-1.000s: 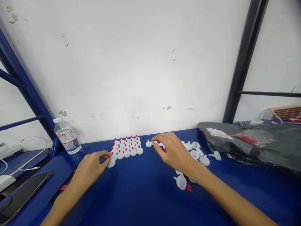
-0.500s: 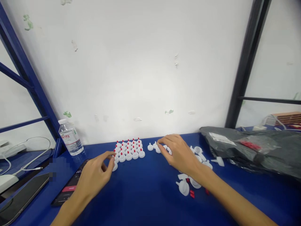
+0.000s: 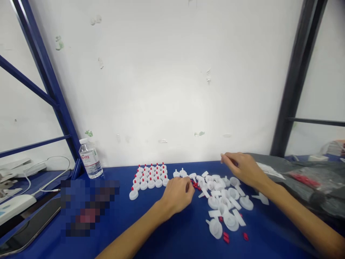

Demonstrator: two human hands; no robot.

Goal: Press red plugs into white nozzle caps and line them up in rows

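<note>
My left hand (image 3: 178,194) is low over the table with its fingers curled, beside the loose red tips (image 3: 196,185) and the near edge of the white nozzle caps (image 3: 215,185). Its fingertips are mostly hidden. Raised above the far right of that pile, my right hand (image 3: 241,169) has thumb and fingers drawn together; anything between them is too small to make out. Left of my hands, white nozzle caps with red tips (image 3: 151,183) stand upright in rows, one (image 3: 133,194) at the front left. Two upright white caps without red tips (image 3: 179,173) stand behind my left hand.
A water bottle (image 3: 91,158) stands at the back left. Near the left edge lie a dark phone (image 3: 32,225) and a white power strip (image 3: 16,208) with cables. A grey plastic bag (image 3: 269,162) lies at the right, against the white wall (image 3: 172,90).
My left hand has left the front-left end of the rows and moved right to the loose pieces. My right hand has moved right, away from the upright plain caps. The camera view has shifted.
</note>
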